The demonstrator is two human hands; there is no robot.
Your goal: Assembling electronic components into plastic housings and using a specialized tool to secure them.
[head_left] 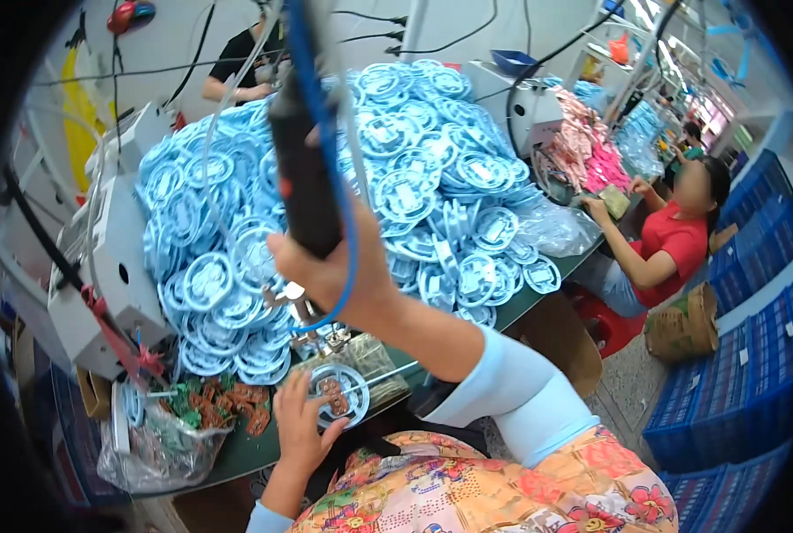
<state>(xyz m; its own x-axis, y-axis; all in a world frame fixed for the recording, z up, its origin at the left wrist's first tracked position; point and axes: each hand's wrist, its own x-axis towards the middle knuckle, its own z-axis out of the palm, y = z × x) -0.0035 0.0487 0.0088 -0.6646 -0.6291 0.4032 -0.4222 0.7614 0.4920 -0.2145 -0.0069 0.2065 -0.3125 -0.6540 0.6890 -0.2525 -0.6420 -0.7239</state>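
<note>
While a flowery orange top [467, 484] sits closest, just below the hands, the left hand [299, 426] is spread at the left edge of a light blue, round plastic ring [361, 396]. I cannot tell if it grips the ring or only touches it. A small, flat brown piece [332, 396] lies inside the ring. To the left of this hand, on the dark green desk [253, 455], are a crinkly clear plastic bag [157, 453] and a little pile of brown and green bits [219, 404].

Up and a bit to the right, the right hand [334, 271] is wrapped around a long black tool [303, 169] shaped like a tube. A thin blue cord [353, 249] hangs by it.

Past both hands is a big heap of light blue round plastic parts [405, 195]. Far to the right of the hands, a person in a red shirt [676, 253] sits near bright pink pieces [602, 164]. Beyond the heap is a person in a black top [247, 55].
</note>
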